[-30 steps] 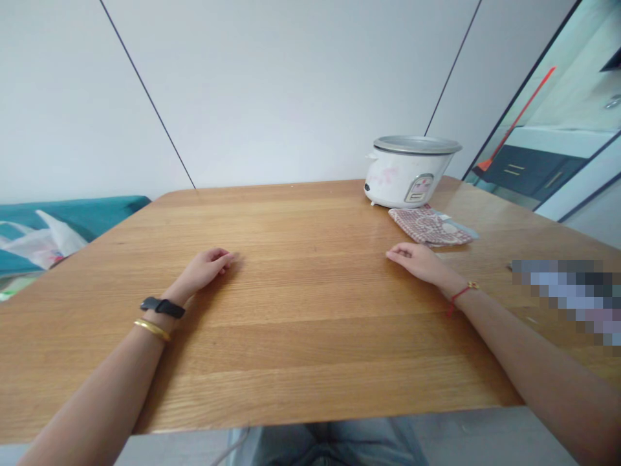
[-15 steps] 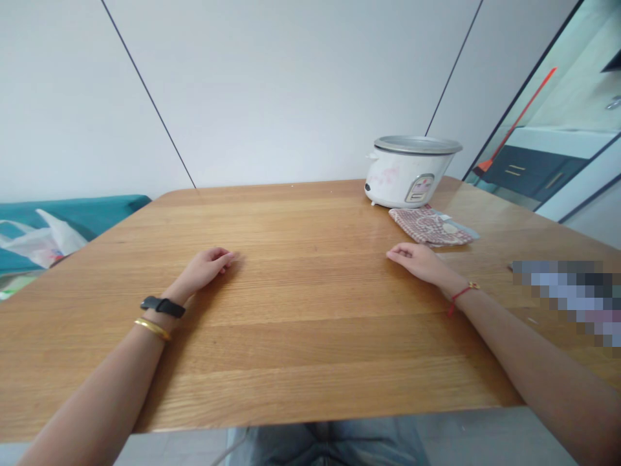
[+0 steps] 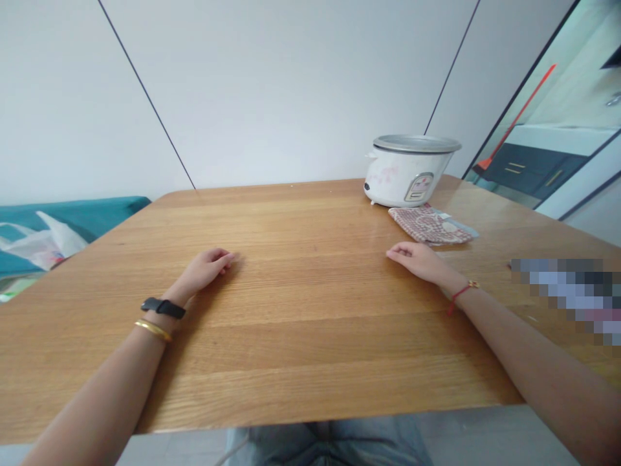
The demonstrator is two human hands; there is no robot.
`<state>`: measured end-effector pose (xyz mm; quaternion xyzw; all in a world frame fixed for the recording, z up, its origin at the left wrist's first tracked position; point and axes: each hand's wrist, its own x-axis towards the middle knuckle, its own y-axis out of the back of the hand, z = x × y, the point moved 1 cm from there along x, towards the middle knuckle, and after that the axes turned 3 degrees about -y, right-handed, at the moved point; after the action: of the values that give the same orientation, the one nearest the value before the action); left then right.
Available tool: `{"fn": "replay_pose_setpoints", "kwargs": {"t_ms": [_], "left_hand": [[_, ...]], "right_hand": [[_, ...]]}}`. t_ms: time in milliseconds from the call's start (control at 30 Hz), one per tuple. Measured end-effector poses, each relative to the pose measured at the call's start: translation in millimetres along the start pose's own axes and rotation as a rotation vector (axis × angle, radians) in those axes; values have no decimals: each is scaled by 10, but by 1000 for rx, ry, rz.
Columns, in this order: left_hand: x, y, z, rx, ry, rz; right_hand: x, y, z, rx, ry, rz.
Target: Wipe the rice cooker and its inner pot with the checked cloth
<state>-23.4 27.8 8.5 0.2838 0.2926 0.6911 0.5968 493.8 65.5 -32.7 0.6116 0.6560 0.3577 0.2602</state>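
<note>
My left hand rests on the wooden table, its fingers curled in and nothing seen in them. Across from it, my right hand lies on the tabletop, also closed, thumb against the bent fingers, with nothing visible in the grip. Just beyond the right hand is a folded red-and-white checked cloth, apart from the fingers. Behind the cloth stands a white rice cooker with a grey rim.
A blurred-out flat item lies at the table's right. Left of the table, a white plastic bag sits on a teal seat. The wall runs behind the table. An orange-handled broom leans beyond a doorway at right.
</note>
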Motion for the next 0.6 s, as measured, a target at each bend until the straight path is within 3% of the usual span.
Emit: {"fn": "replay_pose_setpoints", "kwargs": {"t_ms": [600], "left_hand": [[-3,-9,7,2,-2,-14]], "right_hand": [[-14,11,-13,7,-6,4]]}}
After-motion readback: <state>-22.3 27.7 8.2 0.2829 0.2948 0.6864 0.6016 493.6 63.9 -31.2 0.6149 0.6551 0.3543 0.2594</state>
